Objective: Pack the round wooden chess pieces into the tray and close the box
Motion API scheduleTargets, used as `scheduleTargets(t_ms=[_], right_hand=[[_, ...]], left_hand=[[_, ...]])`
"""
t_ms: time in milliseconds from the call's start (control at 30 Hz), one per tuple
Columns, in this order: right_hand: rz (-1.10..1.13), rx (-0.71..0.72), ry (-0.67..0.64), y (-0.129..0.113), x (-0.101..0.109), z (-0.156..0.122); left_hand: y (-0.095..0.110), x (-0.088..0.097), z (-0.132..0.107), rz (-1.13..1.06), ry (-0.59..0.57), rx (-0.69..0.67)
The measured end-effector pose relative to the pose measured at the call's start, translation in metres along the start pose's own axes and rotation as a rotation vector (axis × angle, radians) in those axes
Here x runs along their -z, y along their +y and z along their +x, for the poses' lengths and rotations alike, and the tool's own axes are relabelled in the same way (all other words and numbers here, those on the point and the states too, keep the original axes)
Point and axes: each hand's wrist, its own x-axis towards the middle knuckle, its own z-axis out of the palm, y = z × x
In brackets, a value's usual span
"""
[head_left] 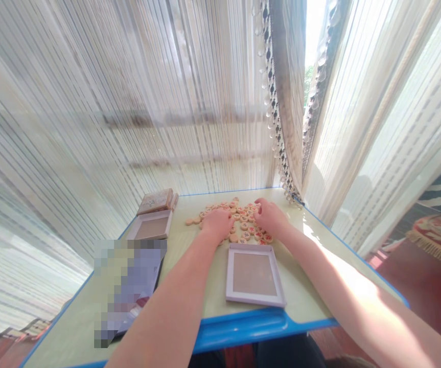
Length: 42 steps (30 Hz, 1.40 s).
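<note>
Several round wooden game discs (pixel 243 217) with red and dark marks lie scattered on the far half of a pale table with a blue rim (pixel 243 327). My left hand (pixel 217 224) rests knuckles-up on the left part of the pile, fingers curled over discs. My right hand (pixel 269 215) lies on the right part of the pile, fingers bent down onto the discs. What either hand grips is hidden beneath it. A shallow white box tray (pixel 254 276) sits empty just in front of the pile, between my forearms.
A second shallow tray (pixel 152 226) lies at the left, with a patterned wooden box (pixel 156 200) behind it. A blurred-out flat object (pixel 130 286) lies near the left front. Sheer striped curtains (pixel 128 102) hang close around the table; a beaded curtain edge (pixel 281 153) touches the far right corner.
</note>
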Motion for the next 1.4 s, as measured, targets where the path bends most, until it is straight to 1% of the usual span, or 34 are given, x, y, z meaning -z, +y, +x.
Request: scheduleTargets(t_ms=[133, 300, 367, 467, 567, 633, 733, 800, 867, 1000, 1133, 1233, 1300, 1400], right_hand=[[0.022, -0.067, 0.018, 0.007, -0.001, 0.004], [0.012, -0.085, 0.005, 0.011, -0.002, 0.008], [-0.005, -0.048, -0.029, 0.011, -0.001, 0.008], [-0.036, 0.046, -0.071, 0.011, 0.000, 0.008], [-0.074, 0.052, -0.057, 0.012, 0.002, 0.008], [-0.104, 0.020, -0.085, 0.012, 0.004, 0.007], [-0.136, -0.036, -0.197, 0.012, 0.009, 0.006], [-0.141, -0.045, -0.234, 0.011, 0.012, 0.005], [-0.133, -0.036, -0.234, 0.010, 0.013, 0.004], [-0.114, -0.040, -0.223, 0.009, 0.013, 0.002], [-0.127, -0.013, -0.199, 0.007, 0.013, 0.002], [-0.139, -0.047, -0.190, 0.005, 0.016, 0.003], [-0.156, -0.076, -0.223, 0.005, 0.020, 0.004], [-0.155, -0.052, -0.335, 0.007, 0.026, 0.005]], left_hand=[[-0.001, -0.002, 0.001, 0.007, 0.018, -0.017], [-0.001, -0.004, 0.002, -0.020, 0.020, 0.039], [-0.004, -0.004, 0.003, -0.016, 0.022, 0.039], [-0.012, -0.002, 0.004, -0.020, 0.049, 0.046], [-0.019, 0.003, 0.004, -0.031, 0.060, 0.123], [-0.021, 0.007, 0.003, -0.032, 0.007, 0.182], [-0.020, 0.014, 0.000, -0.022, -0.111, 0.209], [-0.019, 0.016, -0.002, -0.015, -0.135, 0.210], [-0.019, 0.017, -0.003, -0.016, -0.135, 0.198], [-0.019, 0.016, -0.004, -0.028, -0.120, 0.155], [-0.020, 0.013, -0.002, -0.036, -0.099, 0.176], [-0.020, 0.009, 0.000, -0.049, -0.042, 0.178], [-0.020, 0.006, 0.001, -0.062, 0.011, 0.133], [-0.021, 0.001, 0.002, -0.070, 0.058, 0.042]])
